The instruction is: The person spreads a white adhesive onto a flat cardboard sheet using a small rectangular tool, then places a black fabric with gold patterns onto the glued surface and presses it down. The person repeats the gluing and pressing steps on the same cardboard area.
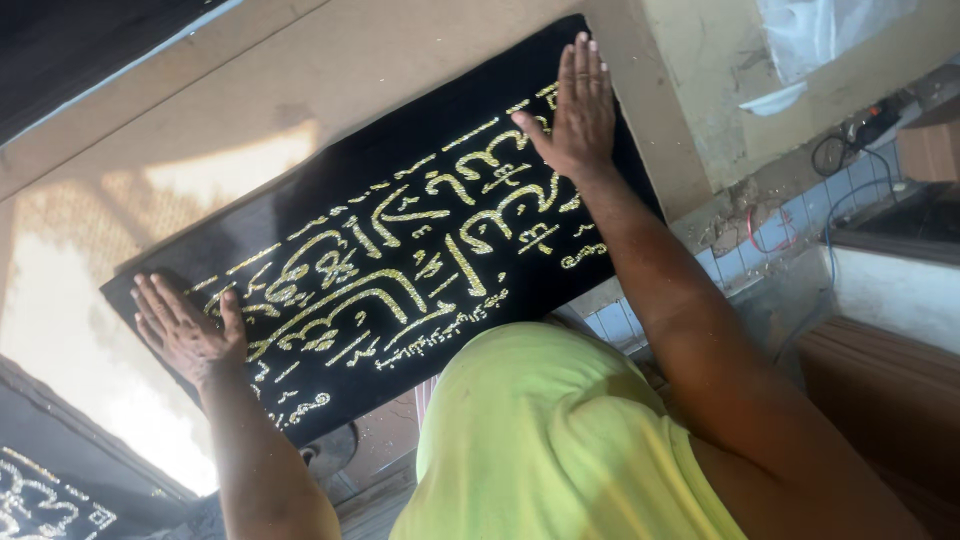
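Here, both my palms press flat on the black cloth panel [400, 250].

My left hand [185, 330] spreads open at its near end, my right hand [578, 110] at the far end, arms outstretched, gripping nothing. The gold-lettered panel lies on what seems a tan tabletop [200, 120].

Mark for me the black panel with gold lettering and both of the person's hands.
black panel [400, 190]: head view, on a bare black strip above the gold lettering.
left hand [185, 330]: head view, back of the hand, flat on the panel's end.
right hand [578, 115]: head view, back of the hand, flat on the panel's other end.
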